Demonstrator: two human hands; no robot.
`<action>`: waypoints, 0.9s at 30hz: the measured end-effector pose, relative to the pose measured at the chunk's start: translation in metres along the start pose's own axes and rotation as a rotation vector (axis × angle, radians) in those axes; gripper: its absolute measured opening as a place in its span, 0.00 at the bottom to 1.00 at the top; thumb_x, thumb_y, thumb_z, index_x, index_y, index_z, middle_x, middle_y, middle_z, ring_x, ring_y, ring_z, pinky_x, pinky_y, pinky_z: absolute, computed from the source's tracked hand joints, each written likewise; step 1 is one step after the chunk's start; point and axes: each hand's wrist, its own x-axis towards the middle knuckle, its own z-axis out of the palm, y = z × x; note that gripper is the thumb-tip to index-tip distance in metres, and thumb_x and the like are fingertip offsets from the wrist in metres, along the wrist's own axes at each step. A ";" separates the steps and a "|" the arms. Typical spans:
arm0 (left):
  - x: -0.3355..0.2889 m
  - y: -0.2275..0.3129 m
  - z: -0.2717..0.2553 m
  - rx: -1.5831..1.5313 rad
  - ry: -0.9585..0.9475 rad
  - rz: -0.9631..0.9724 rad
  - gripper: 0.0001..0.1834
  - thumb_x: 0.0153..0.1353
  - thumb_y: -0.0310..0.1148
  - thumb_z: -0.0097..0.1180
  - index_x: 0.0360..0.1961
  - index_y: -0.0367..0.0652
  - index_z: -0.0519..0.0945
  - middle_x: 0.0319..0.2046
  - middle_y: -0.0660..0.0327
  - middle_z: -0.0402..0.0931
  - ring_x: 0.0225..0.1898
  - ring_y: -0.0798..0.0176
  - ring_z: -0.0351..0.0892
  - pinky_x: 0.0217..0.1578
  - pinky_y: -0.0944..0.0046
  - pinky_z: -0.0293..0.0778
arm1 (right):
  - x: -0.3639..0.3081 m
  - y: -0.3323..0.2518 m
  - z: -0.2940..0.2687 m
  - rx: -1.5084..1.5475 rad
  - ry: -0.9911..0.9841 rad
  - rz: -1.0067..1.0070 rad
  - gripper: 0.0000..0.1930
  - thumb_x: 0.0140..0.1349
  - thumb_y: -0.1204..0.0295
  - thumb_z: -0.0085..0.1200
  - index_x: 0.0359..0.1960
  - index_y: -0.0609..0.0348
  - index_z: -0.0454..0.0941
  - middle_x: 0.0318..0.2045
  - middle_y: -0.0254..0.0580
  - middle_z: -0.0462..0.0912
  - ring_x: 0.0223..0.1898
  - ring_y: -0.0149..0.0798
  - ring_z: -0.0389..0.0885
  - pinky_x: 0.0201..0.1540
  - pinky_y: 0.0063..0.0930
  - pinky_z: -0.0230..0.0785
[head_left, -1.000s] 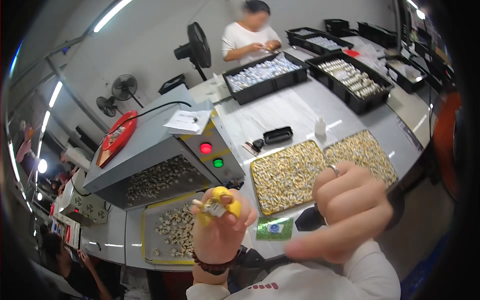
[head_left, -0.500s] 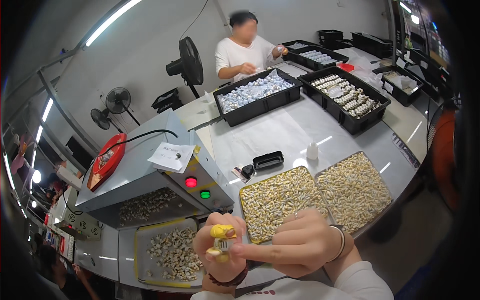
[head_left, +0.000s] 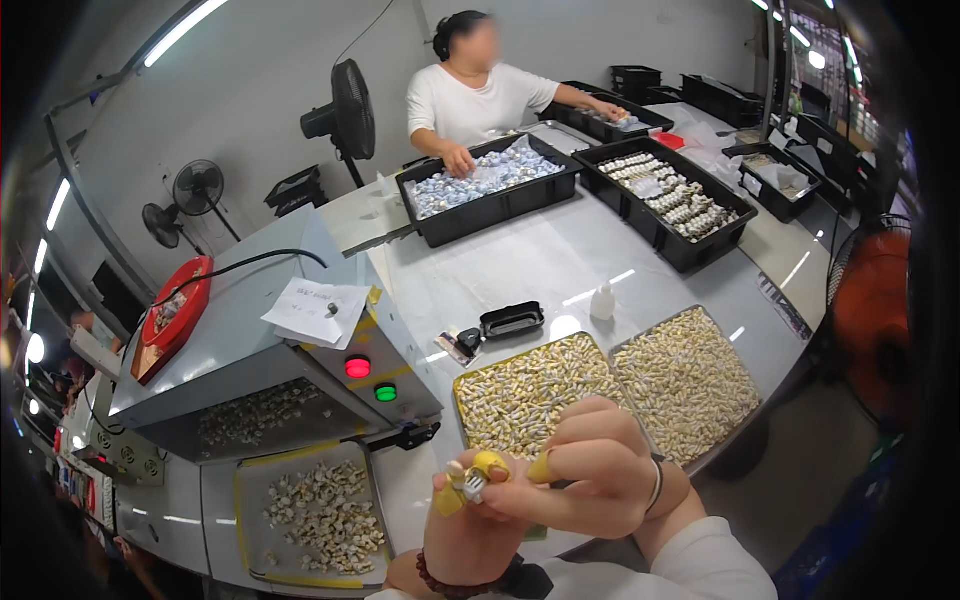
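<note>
Near the lower middle, my left hand (head_left: 470, 535) pinches a small white-and-grey slotted part (head_left: 474, 487) between fingertips in yellow finger covers. My right hand (head_left: 605, 470) comes in from the right with its fingers curled. One of its digits reaches left against the part, and another fingertip wears a yellow cover. What the curled fingers hold, if anything, is hidden. Just beyond my hands lies a yellow-edged tray (head_left: 530, 385) full of small yellow-and-white pieces. A second tray (head_left: 690, 370) of similar pieces adjoins it on the right.
At left stands a grey metal machine (head_left: 270, 330) with red and green buttons; a tray (head_left: 250, 540) of whitish pieces lies below its opening. A white bottle (head_left: 602, 302) and black holder (head_left: 512, 320) stand mid-table. Black crates (head_left: 490, 215) and a co-worker (head_left: 480, 105) are across the table.
My right hand's fingers have curled more, and its straight digit now meets the part closer in. My left hand has turned the part. The view has shifted; the co-worker now reaches into two crates.
</note>
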 end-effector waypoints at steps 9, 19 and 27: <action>0.002 -0.001 0.004 0.307 -0.260 0.243 0.18 0.61 0.42 0.53 0.42 0.37 0.72 0.41 0.56 0.75 0.37 0.64 0.77 0.35 0.66 0.76 | -0.003 0.000 -0.006 0.177 0.098 -0.054 0.11 0.46 0.76 0.64 0.34 0.55 0.82 0.36 0.35 0.73 0.38 0.36 0.75 0.36 0.28 0.70; -0.001 0.004 0.012 0.483 -0.273 0.172 0.19 0.58 0.39 0.57 0.42 0.32 0.75 0.36 0.53 0.78 0.33 0.65 0.78 0.34 0.69 0.75 | -0.001 -0.002 -0.019 0.417 -0.019 0.088 0.05 0.51 0.76 0.61 0.30 0.56 0.80 0.33 0.37 0.78 0.33 0.40 0.78 0.36 0.32 0.71; 0.001 -0.001 0.019 0.687 -0.370 0.049 0.23 0.63 0.47 0.49 0.36 0.32 0.71 0.27 0.57 0.75 0.25 0.69 0.74 0.27 0.73 0.70 | -0.006 -0.009 -0.021 0.533 0.014 0.269 0.06 0.53 0.76 0.59 0.32 0.56 0.78 0.28 0.36 0.77 0.28 0.37 0.74 0.32 0.31 0.69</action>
